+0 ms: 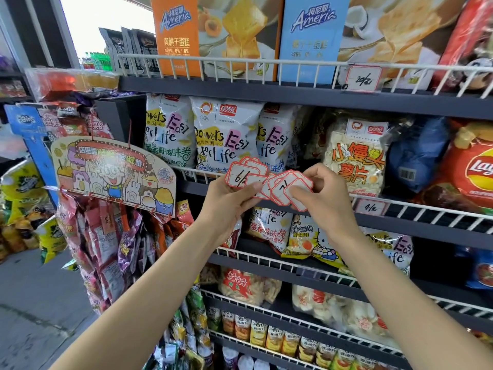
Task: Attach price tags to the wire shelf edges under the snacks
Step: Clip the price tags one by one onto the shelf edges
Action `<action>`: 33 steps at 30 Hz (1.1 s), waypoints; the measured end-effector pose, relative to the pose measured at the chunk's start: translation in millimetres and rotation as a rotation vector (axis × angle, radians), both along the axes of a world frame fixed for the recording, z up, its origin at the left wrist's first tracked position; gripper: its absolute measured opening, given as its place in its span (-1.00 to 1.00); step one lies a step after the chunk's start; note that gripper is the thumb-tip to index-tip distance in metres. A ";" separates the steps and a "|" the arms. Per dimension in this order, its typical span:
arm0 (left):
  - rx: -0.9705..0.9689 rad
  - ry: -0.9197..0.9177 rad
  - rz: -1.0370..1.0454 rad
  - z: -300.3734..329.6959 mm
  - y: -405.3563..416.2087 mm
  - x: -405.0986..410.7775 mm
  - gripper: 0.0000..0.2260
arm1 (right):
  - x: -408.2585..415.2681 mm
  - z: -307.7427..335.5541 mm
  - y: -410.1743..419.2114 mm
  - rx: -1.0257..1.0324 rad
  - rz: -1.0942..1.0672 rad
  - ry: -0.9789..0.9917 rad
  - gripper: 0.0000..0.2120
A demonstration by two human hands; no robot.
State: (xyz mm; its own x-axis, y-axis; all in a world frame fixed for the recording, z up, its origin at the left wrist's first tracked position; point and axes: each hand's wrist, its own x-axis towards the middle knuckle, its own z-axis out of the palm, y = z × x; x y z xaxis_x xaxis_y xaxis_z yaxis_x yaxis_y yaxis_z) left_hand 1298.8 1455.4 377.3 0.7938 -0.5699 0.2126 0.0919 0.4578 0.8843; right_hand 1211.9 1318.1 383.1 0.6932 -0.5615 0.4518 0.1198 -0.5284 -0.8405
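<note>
From the head camera I saw both bare arms raised in front of a dark metal snack rack with white wire shelf edges (416, 209). The left hand (229, 204) had its fingers and thumb curled round a fanned stack of small white paper price tags with red borders (246, 173); the front tag bore a handwritten "6". The right hand (324, 193) pinched the other end of the same spread of tags, thumb and fingertips closed on a red-bordered tag (290, 190) near the middle of the fan. The tags sat in the air just in front of the second shelf's wire edge, below three white crinkled snack bags printed "Easy for Life" (224, 137). To the right on that same wire edge a white handwritten tag reading "4" (371, 207) sat in a clear holder under a clear bag of pale chips with orange lettering (356, 156). On the top shelf's wire edge another red-bordered tag reading "20" (363, 78) hung in front of a light blue Ameria cake box (313, 36), beside an orange Ameria cake box (176, 36). At the far right stood a red Lay's crisp bag (472, 172). A colourful cartoon cardboard sign (112, 172) hung at the left of the rack.
</note>
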 end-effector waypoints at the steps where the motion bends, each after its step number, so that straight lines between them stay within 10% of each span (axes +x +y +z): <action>1: -0.004 0.003 0.008 -0.6 -0.9 -0.2 -0.87 | 0.4 -0.1 1.5 0.008 0.009 0.014 -0.83; 33: -0.027 0.041 0.057 -1.3 -8.5 -6.1 -0.88 | -0.6 2.1 11.4 0.165 0.078 0.008 -0.89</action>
State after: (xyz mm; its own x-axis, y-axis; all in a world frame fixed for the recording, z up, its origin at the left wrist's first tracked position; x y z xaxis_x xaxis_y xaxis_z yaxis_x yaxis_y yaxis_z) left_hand 1292.7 1446.9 375.9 0.8332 -0.5177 0.1943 0.1003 0.4871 0.8676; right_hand 1211.3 1329.5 385.3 0.7411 -0.5718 0.3518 0.1478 -0.3721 -0.9163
